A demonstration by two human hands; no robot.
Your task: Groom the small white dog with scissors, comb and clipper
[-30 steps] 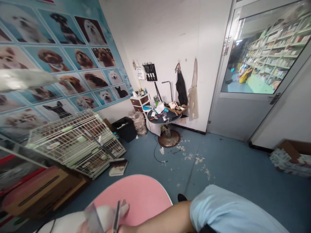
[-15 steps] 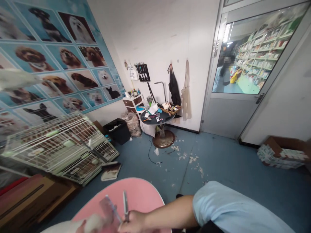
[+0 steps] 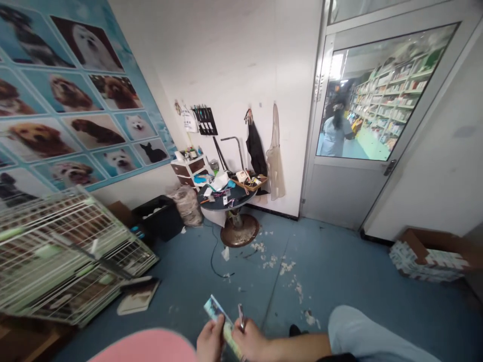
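My left hand [image 3: 210, 341] is closed on a long, flat, narrow piece that looks like a grooming comb [image 3: 214, 307], its thumb lying along it. Light blue and yellowish tones show on the comb, and its teeth are too blurred to make out. Close beside it, my right hand [image 3: 252, 343] is closed round slim metal scissors [image 3: 241, 312], with the tips pointing up. The right fingers also meet the comb's lower part. Both hands are just right of the pink rounded tabletop [image 3: 147, 347], over the blue floor.
A wire cage [image 3: 75, 251] and a dustpan [image 3: 139, 296] are at left. Beyond are a black bin [image 3: 160, 218], a round table [image 3: 226, 203] with tools, and clumps of hair [image 3: 287, 266] on the floor. Behind the door's glass stands a person [image 3: 335, 130]; a carton [image 3: 426, 256] sits at right.
The view has swung right. My left hand has left the blurred white furry shape, now out of view, and come to the comb. Earlier my right hand held comb and scissors over the pink tabletop.
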